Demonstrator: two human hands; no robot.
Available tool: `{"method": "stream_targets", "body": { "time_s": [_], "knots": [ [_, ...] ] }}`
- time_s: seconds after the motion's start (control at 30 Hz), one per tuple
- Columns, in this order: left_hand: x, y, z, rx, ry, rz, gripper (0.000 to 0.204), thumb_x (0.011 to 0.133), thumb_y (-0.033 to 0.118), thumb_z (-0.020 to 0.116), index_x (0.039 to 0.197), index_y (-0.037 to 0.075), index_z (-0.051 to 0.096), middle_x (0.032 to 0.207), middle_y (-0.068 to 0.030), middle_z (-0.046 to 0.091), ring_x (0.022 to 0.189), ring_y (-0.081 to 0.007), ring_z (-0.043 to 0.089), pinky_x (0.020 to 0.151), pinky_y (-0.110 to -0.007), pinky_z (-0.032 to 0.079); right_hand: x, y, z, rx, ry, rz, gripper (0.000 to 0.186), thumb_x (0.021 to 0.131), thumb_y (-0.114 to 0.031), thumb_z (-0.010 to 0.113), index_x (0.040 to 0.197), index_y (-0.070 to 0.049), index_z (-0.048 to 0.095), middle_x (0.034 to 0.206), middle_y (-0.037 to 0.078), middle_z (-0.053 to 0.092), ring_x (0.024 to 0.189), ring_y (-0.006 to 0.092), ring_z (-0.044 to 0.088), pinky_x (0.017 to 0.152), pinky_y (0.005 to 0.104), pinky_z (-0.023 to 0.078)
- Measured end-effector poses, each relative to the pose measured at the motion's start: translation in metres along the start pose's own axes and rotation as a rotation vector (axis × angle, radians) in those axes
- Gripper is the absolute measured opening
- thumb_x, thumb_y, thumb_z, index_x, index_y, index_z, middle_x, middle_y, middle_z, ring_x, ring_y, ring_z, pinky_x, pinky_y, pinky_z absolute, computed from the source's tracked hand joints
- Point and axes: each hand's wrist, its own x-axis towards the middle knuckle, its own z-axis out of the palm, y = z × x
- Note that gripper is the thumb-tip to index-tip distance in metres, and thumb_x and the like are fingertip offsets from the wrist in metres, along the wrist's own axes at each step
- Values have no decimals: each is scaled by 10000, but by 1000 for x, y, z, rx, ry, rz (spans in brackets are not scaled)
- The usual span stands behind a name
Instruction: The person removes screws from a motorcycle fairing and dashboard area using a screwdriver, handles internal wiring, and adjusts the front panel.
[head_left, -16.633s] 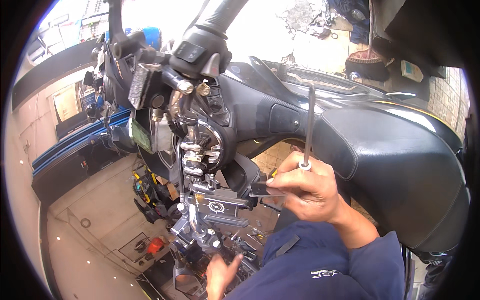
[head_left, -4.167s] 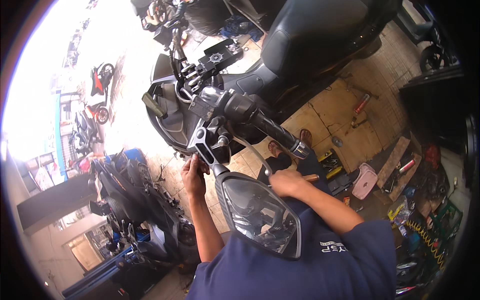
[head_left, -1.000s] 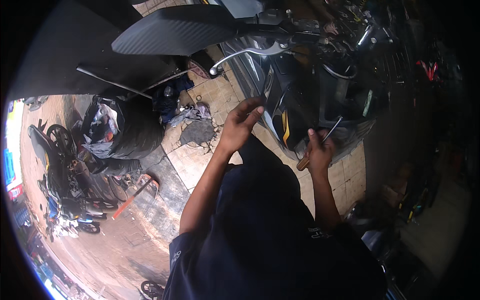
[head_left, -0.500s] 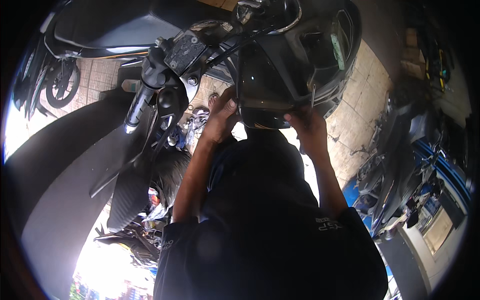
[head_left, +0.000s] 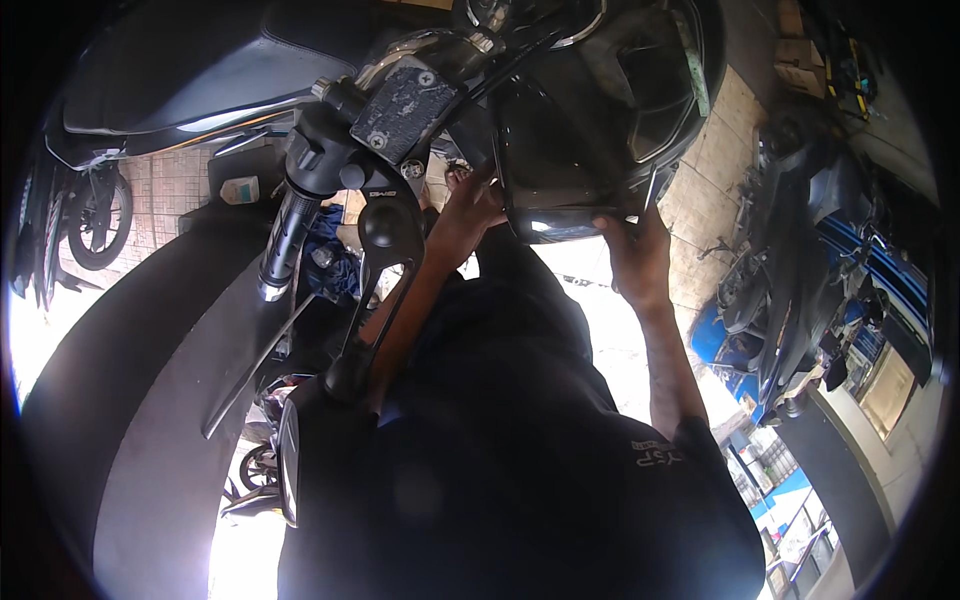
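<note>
A glossy black motorbike fairing panel (head_left: 555, 190) lies in front of me at the top middle. My left hand (head_left: 465, 222) is at its left edge, with fingers bent against that edge; the fingertips are partly hidden. By the panel's lower right corner is my right hand (head_left: 638, 258), closed round a thin tool with a bright metal shaft (head_left: 652, 187), which looks like a screwdriver. Its handle is hidden in the palm. The right thumb points at the panel's lower rim, very close to it or touching.
Left of the panel stand a handlebar grip (head_left: 290, 235), a brake fluid reservoir (head_left: 405, 110) and a black mirror stalk (head_left: 385, 240). A black seat (head_left: 180, 70) spans the upper left. Parked motorbikes (head_left: 790, 260) line the right side. A grey curved panel (head_left: 180, 400) fills the lower left.
The view has shifted, so the handlebar looks larger and nearer. My left thumb no longer shows on the panel's face. My right hand sits slightly lower relative to the panel, still with the tool.
</note>
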Motion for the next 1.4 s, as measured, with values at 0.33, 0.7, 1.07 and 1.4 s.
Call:
{"method": "stream_targets", "body": {
  "time_s": [0.33, 0.7, 1.07, 1.4],
  "knots": [
    [-16, 61, 83, 1103, 368, 803, 780, 785, 244, 778, 1445, 38, 419, 1477, -229, 390, 1393, -408, 391, 1160, -574, 249, 9, -9, -8, -225, -6, -37, 397, 806, -241, 836, 1069, -6, 654, 841, 139, 676, 732, 255, 660, 701, 372, 512],
    [23, 104, 137, 1802, -13, 575, 352, 748, 187, 760, 1073, 69, 691, 1169, -97, 604, 1172, -318, 567, 1095, -542, 363, 11, 27, -8, 250, 9, -116, 385, 792, -205, 846, 1072, -13, 665, 947, 136, 684, 854, 260, 679, 735, 354, 520],
    [28, 93, 127, 1797, -135, 776, 302, 734, 147, 769, 990, 44, 646, 1127, -103, 629, 1135, -325, 589, 919, -413, 531, 45, 13, -59, -419, -46, -676, 126, 792, -187, 737, 869, -99, 690, 807, 90, 693, 723, 307, 693, 640, 430, 554],
    [0, 84, 73, 1527, 374, 985, 413, 798, 208, 795, 1139, 51, 622, 1199, -135, 587, 1146, -319, 566, 970, -392, 496, 70, 35, -49, -461, -206, -979, 230, 796, -174, 760, 985, -86, 663, 812, 85, 655, 626, 289, 649, 533, 413, 508]
  ]
}}
